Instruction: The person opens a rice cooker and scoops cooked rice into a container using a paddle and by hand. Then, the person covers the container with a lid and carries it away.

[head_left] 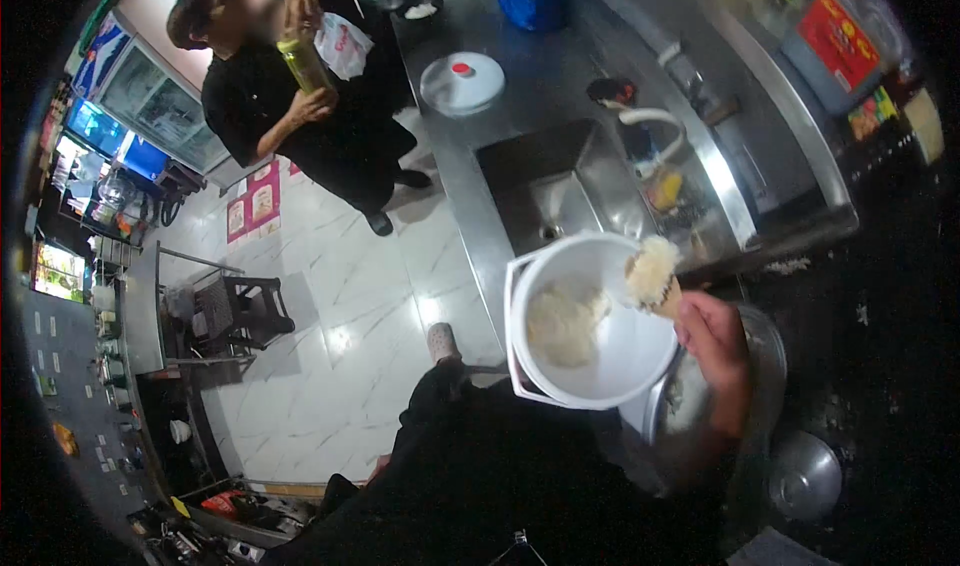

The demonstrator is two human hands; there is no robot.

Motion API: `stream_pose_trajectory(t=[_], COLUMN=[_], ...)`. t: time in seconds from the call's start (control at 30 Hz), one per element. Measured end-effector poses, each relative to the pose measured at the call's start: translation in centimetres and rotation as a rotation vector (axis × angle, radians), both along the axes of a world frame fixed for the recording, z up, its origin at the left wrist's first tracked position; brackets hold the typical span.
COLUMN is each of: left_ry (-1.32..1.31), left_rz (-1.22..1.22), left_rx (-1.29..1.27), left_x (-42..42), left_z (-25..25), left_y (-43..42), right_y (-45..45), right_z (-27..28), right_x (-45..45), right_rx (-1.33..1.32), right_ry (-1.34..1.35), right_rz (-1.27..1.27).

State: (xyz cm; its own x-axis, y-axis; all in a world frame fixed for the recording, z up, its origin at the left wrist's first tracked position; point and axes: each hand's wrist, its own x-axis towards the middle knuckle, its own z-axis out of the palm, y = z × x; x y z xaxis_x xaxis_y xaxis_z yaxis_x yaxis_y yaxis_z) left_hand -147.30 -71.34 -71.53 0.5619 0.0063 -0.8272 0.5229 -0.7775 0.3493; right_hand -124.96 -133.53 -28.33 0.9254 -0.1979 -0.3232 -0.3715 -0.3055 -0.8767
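Note:
My right hand (715,338) is closed around the handle of a flat wooden-looking rice paddle (664,304). A clump of white cooked rice (653,270) sits on the paddle's blade, over the right side of a white bucket (640,351). More rice (565,324) lies at the bottom of the bucket. A pot (688,396) with whitish contents stands under my right wrist, partly hidden by the bucket and arm. Only a sliver of what looks like my left hand (378,468) shows beside my dark clothing; its fingers cannot be made out.
Beyond the bucket is a steel sink (545,181) with a pale curved faucet (665,121). A white lid (470,96) with a red knob lies on the counter. A metal bowl (805,476) stands at lower right. Another person (300,116) stands at upper left, holding a bottle (303,64).

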Motion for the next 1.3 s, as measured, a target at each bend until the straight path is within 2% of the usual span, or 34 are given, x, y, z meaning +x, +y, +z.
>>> stream_pose_trajectory(t=[0.03,0.13,0.23,0.27,0.3,0.33,0.47,0.5,0.53,0.67,0.73,0.77,0.8,0.83,0.87,0.93,0.97,1.03,1.13,1.17,1.23,1.3], left_ry=[-0.019,-0.128,-0.43,-0.238,-0.007,-0.077,-0.329,-0.34,-0.35,-0.333,-0.272,-0.157,-0.158,0.019,0.028,-0.071,-0.089,-0.123,-0.191,-0.229,-0.335,-0.582], left_rz=[-0.023,-0.16,-0.527,-0.144,0.745,0.758,0.822,0.82,0.819,0.97,1.117,0.989,0.873,1.158,1.034,0.526,0.429,0.306,0.23,0.212,0.172,0.136], left_rx=[-0.007,-0.037,-0.067,-0.178,-0.51,-0.437,-0.466,-0.464,-0.461,-0.454,-0.508,-0.698,-0.61,-0.653,-0.559,-0.278,-0.221,-0.156,-0.117,-0.11,-0.111,-0.202], left_x=[1.4,7.8,17.6,20.0,22.7,26.1,35.3,36.8,37.7,36.9,34.1,32.0,30.0,28.2,27.2,25.8,25.8,26.3,28.0,28.6,30.1,32.2], left_z=[-0.6,-2.4,-4.2,-5.2,-4.3,-2.3,2.2,2.6,3.1,1.3,-2.2,-3.4,-3.8,-3.6,-3.3,-3.0,-3.0,-2.7,-1.8,-1.5,-1.2,-0.9], left_y=[0.7,4.0,7.7,9.6,10.0,10.6,14.4,15.4,16.1,18.2,18.9,20.0,19.3,18.0,17.2,15.4,14.5,13.4,12.4,12.2,12.5,13.0], right_y=[0.7,4.6,8.2,9.9,11.4,12.8,19.8,20.3,21.4,25.4,26.7,27.4,27.9,28.1,28.2,27.4,27.0,26.5,26.6,26.1,25.4,24.9], right_z=[0.2,0.6,0.8,0.6,-0.2,-0.3,1.5,0.8,0.3,-2.0,-3.4,-4.5,-5.7,-7.1,-8.7,-13.0,-15.7,-18.5,-20.7,-21.4,-21.9,-22.5], right_x=[0.0,-0.2,0.6,1.1,1.7,2.5,6.5,7.3,8.1,11.6,14.0,15.1,16.3,17.6,18.7,20.8,21.8,23.3,25.6,26.1,27.4,28.7], right_rx=[-0.011,0.156,0.059,0.098,0.137,0.179,0.255,0.353,0.373,0.495,0.544,0.605,0.624,0.645,0.667,0.641,0.648,0.596,0.616,0.618,0.638,0.634], right_ry=[0.021,-0.162,-0.073,-0.139,-0.206,-0.278,-0.122,-0.174,-0.188,-0.24,-0.187,-0.211,-0.224,-0.236,-0.241,-0.245,-0.264,-0.277,-0.253,-0.287,-0.268,-0.262], right_rz=[-0.045,-0.21,-0.418,-0.464,-0.507,-0.549,-0.554,-0.413,-0.389,-0.321,-0.34,-0.367,-0.407,-0.448,-0.492,-0.514,-0.535,-0.537,-0.74,-0.697,-0.781,-0.846])
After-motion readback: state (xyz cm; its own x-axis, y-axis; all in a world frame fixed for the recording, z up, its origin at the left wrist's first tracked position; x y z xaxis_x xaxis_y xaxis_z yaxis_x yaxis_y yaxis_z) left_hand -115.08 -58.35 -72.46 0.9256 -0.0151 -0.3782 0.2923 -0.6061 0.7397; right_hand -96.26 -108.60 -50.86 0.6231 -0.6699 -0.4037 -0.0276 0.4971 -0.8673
